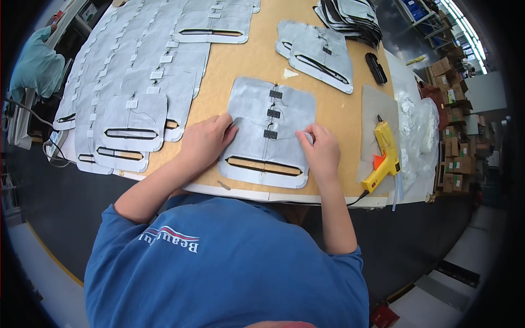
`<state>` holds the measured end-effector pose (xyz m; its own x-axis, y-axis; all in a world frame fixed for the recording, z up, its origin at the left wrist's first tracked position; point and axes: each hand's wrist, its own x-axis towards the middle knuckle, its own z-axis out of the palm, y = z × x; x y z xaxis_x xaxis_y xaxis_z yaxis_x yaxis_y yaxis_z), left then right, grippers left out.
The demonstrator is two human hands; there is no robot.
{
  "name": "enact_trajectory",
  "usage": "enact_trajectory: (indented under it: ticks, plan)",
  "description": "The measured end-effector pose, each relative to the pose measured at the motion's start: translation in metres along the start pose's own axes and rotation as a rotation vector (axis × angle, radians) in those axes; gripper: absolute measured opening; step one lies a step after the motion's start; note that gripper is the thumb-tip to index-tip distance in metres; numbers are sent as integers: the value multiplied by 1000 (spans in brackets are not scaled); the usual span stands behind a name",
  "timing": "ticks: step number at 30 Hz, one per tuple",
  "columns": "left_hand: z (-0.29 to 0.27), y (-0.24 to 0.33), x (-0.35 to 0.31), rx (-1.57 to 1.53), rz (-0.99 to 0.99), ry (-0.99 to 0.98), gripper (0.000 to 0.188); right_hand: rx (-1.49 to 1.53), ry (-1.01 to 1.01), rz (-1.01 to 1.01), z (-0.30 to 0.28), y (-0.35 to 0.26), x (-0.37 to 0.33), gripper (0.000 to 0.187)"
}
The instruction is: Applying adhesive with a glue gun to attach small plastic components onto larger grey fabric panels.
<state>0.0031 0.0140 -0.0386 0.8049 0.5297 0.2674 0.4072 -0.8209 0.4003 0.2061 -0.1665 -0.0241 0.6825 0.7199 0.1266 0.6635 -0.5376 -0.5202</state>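
Note:
A grey fabric panel [257,104] lies flat on the tan table [229,65] in front of me. It has a black-edged slot [264,165] near its front edge and three small black patches [273,112] along a centre seam. My left hand [203,141] presses on the panel's left side, fingertips on the fabric. My right hand [321,148] pinches the fabric at the panel's right side, thumb and fingers closed on it.
Rows of similar grey panels [128,82] overlap across the table's left. More panels [320,52] and a dark stack [350,16] lie at the back right. A yellow glue gun [384,156] rests on a grey mat [377,104] to the right, near clear bags [415,126]. Another person [35,65] sits far left.

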Motion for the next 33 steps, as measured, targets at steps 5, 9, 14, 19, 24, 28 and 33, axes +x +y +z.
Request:
enact_trajectory:
  ticks: [5, 9, 14, 19, 24, 28, 33]
  plan:
    - [-19, 3, -1, -292, -224, -28, 18, -18, 96, 89, -12, 5, 36, 25]
    - [-26, -9, -3, -865, -352, -66, 22, -352, 359, -371, -6, 24, 99, 29]
    - [-45, -6, 1, -1412, -621, -375, 29, -500, 239, -465, 10, 56, 150, 22]
    - [-47, -1, 0, -1564, -634, -461, 31, -462, 203, -527, 6, 67, 161, 19]
    - [-43, 6, 4, -1380, -618, -551, 29, -290, 149, -450, -10, 60, 156, 22]
    - [-49, 11, 2, -1297, -619, -608, 26, -277, 264, -334, -37, 42, 116, 27]
    - [-48, 6, -11, -1651, -780, -547, 24, -250, 492, 227, -86, 93, 12, 31]
